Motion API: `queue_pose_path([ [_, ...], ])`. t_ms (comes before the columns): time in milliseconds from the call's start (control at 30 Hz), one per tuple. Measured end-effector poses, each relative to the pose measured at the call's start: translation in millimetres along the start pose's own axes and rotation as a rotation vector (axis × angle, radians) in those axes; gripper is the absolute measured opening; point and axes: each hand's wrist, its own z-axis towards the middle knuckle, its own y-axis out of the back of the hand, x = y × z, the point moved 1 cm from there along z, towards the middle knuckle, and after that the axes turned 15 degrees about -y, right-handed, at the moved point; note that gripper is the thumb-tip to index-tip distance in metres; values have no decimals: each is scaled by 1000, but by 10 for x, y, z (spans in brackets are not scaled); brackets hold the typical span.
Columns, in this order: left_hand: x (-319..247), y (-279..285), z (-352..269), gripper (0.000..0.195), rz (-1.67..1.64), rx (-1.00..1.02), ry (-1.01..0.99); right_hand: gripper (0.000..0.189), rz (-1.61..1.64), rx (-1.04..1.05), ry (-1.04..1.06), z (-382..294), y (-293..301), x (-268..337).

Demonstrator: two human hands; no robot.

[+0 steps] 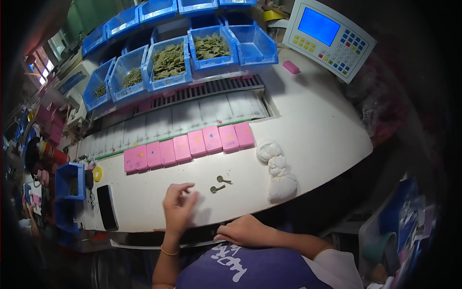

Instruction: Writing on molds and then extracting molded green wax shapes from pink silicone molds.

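My left hand (179, 206) hovers over the white tabletop near its front edge, fingers curled loosely, with a gap between thumb and forefinger and nothing visible in it. Just right of it lie two small green pieces, each a round head on a short stem: one nearer (217, 188), one farther (223, 179). My right hand (245, 231) rests at the table's front edge close to my body, its fingers folded under and partly hidden. Beyond the hands, a row of several pink blocks (182, 148) with coloured dots stands side by side.
A tied white cloth bag (282, 188) lies to the right. Left are a black phone (107, 207), a yellow tape roll (97, 174) and a blue bin (70, 180). Blue bins (169, 85) of green pieces overhang the back. A keypad console (328, 38) stands behind a pink block (291, 67).
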Motion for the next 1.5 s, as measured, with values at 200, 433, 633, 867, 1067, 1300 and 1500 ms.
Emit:
queue_pose_path([
  [200, 43, -194, 55, 53, 568, 327, -278, 18, -534, -775, -272, 129, 747, -259],
  [433, 137, -857, 231, 39, 400, 511, -310, 29, -645, -737, -566, -178, 1157, -1063],
  [633, 56, -1232, 237, 35, 143, 437, -297, 58, -155, -542, -41, 575, 1569, -1096],
  [867, 249, -506, 5, 41, -711, 113, 526, 73, -110, -356, -235, 875, 1500, -1113],
  [1067, 250, -501, -95, 62, -1187, 150, 673, 72, 136, -162, 242, 517, 1135, -365],
  [1300, 178, -416, -195, 59, -17, -14, 49, 46, -189, -788, -152, 1035, 2533, -2242],
  [1500, 377, -387, -547, 51, 425, -48, -184, 62, -472, -962, -655, 1458, 3474, -3255],
])
